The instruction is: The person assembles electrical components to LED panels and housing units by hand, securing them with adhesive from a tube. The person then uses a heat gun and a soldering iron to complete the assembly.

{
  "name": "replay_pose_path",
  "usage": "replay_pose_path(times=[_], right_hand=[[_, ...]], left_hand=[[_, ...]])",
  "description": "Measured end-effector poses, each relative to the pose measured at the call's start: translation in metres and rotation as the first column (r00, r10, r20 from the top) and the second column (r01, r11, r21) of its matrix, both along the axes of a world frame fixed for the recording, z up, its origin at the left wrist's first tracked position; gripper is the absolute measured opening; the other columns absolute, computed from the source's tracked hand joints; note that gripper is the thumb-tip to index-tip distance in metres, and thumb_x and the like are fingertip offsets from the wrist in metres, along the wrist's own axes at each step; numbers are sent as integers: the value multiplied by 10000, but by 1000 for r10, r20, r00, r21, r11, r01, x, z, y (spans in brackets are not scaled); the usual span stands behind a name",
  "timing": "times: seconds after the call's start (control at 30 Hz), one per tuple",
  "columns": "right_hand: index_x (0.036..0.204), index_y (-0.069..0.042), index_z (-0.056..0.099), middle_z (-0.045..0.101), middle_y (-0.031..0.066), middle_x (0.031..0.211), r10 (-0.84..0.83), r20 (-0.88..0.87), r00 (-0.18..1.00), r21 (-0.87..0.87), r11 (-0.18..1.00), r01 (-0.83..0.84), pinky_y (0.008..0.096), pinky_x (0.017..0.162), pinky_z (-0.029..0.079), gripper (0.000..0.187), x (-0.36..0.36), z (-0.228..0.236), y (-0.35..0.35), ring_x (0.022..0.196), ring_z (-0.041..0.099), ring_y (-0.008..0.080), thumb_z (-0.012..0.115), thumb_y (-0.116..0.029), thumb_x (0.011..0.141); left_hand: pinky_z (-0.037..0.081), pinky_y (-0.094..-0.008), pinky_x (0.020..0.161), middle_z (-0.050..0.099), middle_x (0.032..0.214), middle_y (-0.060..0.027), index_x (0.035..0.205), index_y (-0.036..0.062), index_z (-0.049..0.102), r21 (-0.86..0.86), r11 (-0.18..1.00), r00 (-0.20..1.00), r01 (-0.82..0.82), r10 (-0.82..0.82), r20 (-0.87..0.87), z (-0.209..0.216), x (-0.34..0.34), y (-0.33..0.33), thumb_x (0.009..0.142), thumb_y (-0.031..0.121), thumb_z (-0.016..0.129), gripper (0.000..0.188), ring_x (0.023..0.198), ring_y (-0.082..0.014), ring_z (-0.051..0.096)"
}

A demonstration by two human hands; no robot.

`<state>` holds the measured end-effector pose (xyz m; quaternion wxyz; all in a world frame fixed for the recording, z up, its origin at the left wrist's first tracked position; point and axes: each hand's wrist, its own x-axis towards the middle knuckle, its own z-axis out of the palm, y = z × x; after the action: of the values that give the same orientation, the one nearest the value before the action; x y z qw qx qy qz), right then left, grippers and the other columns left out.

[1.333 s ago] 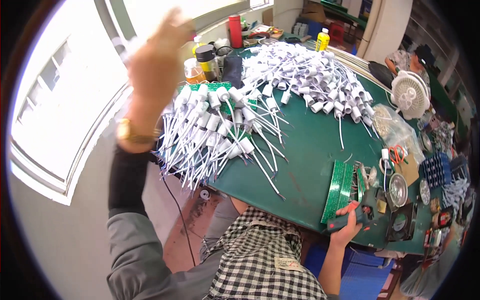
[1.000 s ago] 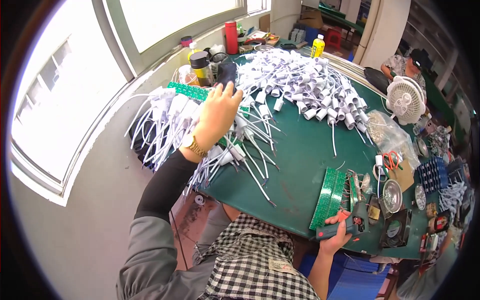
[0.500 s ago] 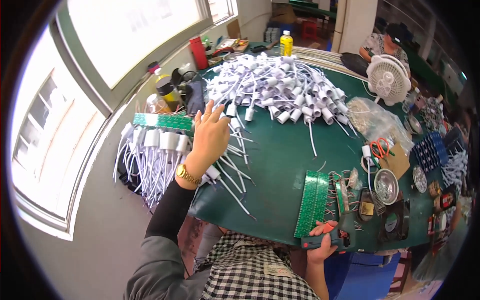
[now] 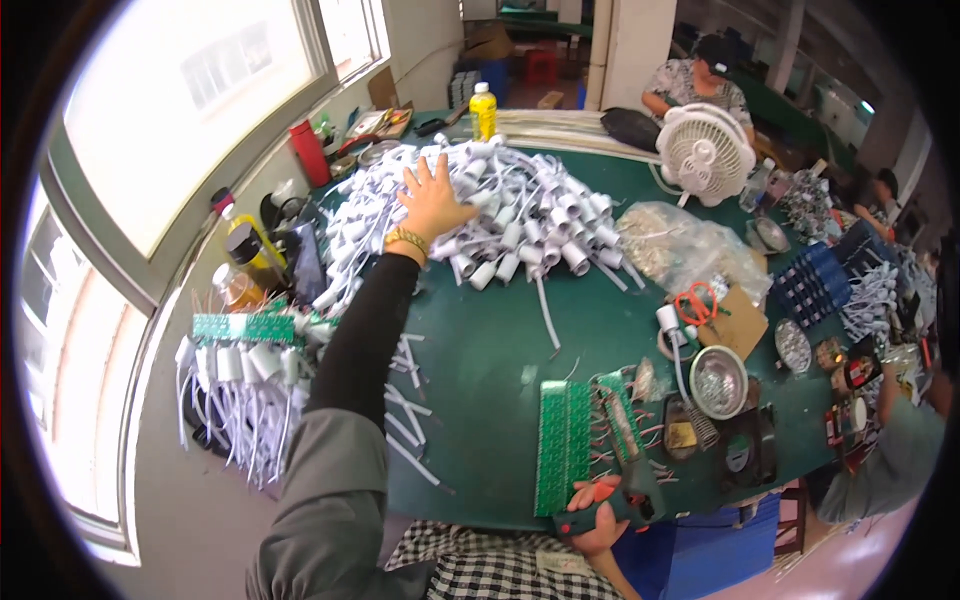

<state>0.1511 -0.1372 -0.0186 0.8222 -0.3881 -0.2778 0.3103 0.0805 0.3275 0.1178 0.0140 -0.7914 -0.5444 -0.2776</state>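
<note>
My left hand (image 4: 436,205) is stretched out over a heap of white lamp sockets with white leads (image 4: 540,220), fingers spread, with nothing visible in it. Whether the fingertips touch the sockets I cannot tell. By the table's front edge, my right hand (image 4: 598,528) grips a dark green pistol-shaped hand tool (image 4: 640,492) with an orange trigger. Just beyond it lie green circuit board panels (image 4: 562,435), and beside them a narrow board strip with short wires (image 4: 620,418). At the left edge, another green board (image 4: 243,327) lies above a row of sockets (image 4: 255,362) whose leads hang down.
A metal bowl (image 4: 719,382), orange-handled scissors (image 4: 697,303) and a clear plastic bag (image 4: 690,240) are on the right. A white fan (image 4: 705,152) stands at the back, near a seated person (image 4: 700,85). Bottles, including a yellow one (image 4: 483,112), and a red flask (image 4: 309,154) line the far-left side.
My left hand has moved forward from near the left-hand board to over the socket heap, its fingers spreading. My right hand still holds the tool. The view has shifted to the right.
</note>
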Motion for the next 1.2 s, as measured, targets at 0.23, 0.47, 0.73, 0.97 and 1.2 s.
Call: replay_pose_path(times=[0.23, 0.47, 0.73, 0.97, 1.2], right_hand=[[1234, -26, 410, 548, 87, 757, -25, -44, 999, -16, 1000, 24, 461, 883, 405, 479, -11, -8, -1, 688, 576, 224, 551, -274, 849], [1162, 21, 448, 538, 110, 654, -137, -106, 985, 7, 990, 138, 450, 776, 449, 488, -13, -3, 8, 576, 563, 235, 592, -281, 807], [1214, -9, 438, 548, 109, 749, 41, -100, 994, 88, 996, -32, 442, 842, 434, 458, -1, -9, 6, 674, 570, 235, 533, -243, 832], [1193, -14, 446, 535, 108, 726, -39, -201, 979, 86, 995, 58, 425, 807, 457, 441, 1, -11, 7, 639, 557, 227, 518, -251, 829], [1171, -2, 445, 527, 111, 718, -84, -133, 987, 59, 994, 93, 424, 797, 462, 421, -1, -7, 8, 624, 546, 220, 507, -254, 839]], left_hand=[[251, -561, 1078, 343, 1409, -261, 1435, 110, 271, -373, 927, 809, 46, -254, -531, 7, -15, 80, 486, 283, 860, 1131, 1277, -525, 311], [433, -446, 941, 593, 1150, -158, 1255, 178, 571, -36, 997, 970, 68, -75, -230, -55, -37, 63, 719, 161, 583, 537, 1086, -346, 569], [512, -436, 791, 666, 958, -192, 1090, 127, 679, -124, 990, 998, 64, -64, 8, -62, -54, -39, 730, 119, 556, 380, 921, -359, 638], [516, -449, 742, 571, 1141, -83, 984, 150, 663, -30, 964, 961, 264, -266, -80, -89, -40, -173, 712, 22, 566, 317, 939, -357, 551], [518, -396, 737, 630, 1074, -186, 1069, 131, 675, -441, 869, 954, 225, -289, -81, -47, -108, -177, 662, 261, 738, 432, 886, -326, 644]])
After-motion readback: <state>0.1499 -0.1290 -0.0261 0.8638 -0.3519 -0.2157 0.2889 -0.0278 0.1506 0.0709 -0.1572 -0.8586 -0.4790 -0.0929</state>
